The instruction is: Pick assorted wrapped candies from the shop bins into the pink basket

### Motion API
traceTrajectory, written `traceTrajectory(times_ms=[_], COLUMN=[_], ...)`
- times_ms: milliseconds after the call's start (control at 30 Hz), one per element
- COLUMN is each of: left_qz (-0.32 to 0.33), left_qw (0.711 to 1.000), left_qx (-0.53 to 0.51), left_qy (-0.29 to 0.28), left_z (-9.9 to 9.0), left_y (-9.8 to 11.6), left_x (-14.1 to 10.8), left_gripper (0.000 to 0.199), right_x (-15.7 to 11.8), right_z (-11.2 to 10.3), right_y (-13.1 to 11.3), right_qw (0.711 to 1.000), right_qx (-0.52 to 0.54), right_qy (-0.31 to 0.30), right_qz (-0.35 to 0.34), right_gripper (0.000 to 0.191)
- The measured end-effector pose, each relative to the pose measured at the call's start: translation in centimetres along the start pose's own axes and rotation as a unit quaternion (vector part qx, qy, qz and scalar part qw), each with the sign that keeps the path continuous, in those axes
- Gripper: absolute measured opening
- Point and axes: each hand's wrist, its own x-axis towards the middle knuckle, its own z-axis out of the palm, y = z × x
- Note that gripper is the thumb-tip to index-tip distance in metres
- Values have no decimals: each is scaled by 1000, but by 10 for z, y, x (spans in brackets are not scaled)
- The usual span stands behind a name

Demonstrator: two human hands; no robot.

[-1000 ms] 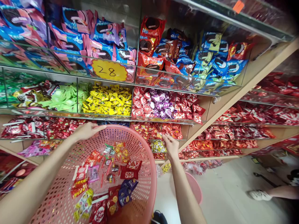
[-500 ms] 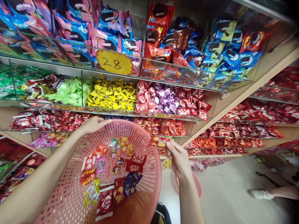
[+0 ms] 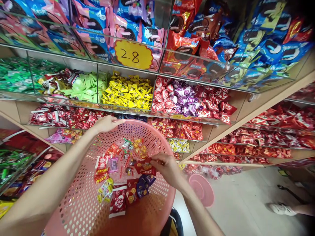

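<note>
A large pink perforated basket (image 3: 169,183) is tilted towards me, with several wrapped sweets lying inside. My left hand (image 3: 105,124) grips the basket's far left rim, fingers closed over it. Inside the right part of the basket, my right hand (image 3: 166,167) pinches a red candy packet (image 3: 145,166) just above the other sweets. Below it lie a dark blue packet (image 3: 145,185), an orange-and-red packet (image 3: 131,191) and a red-and-white packet (image 3: 118,200). A yellow-and-white packet (image 3: 105,190) rests further left.
Shelves of sorted sweets rise behind the basket, with yellow sweets (image 3: 128,91) and a yellow price sign (image 3: 133,55) marked 28. A smaller pink basket (image 3: 201,190) stands on the floor. At the right, a person's white shoe (image 3: 282,208) shows.
My right hand has moved left from beyond the basket's right rim to inside it, carrying the red packet. The view has shifted, and my left hand still holds the rim.
</note>
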Motion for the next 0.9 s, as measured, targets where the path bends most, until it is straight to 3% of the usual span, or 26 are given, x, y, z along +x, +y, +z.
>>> traceTrajectory(times_ms=[133,200,300,400,500,733,900], left_qz=[11,20,20,15,12,23,31], left_qw=[1000,1000,1000,1000,1000,1000,999], left_qx=[6,9,7,8,11,9,15], left_qy=[5,8,7,4,-1,-4,-2], left_z=[0,-1,-2,-3,-4,-6,-5], left_y=[2,3,5,7,10,15,12], left_x=[0,0,-1,-2,-3,-1,0], left_gripper=[60,59,59,61,63,65,63], right_x=[8,13,22,30,36,45,53], right_z=[21,28,35,42,52,87,99], right_y=[0,1,1,-3,-8,-12,-9], right_qw=[988,985,975,901,859,876,874], right_qx=[-116,-113,62,270,311,234,249], right_qy=[-98,-124,-174,-205,-200,-173,-171], right_qz=[20,34,123,271,354,385,381], right_gripper=[15,13,11,14,20,24,22])
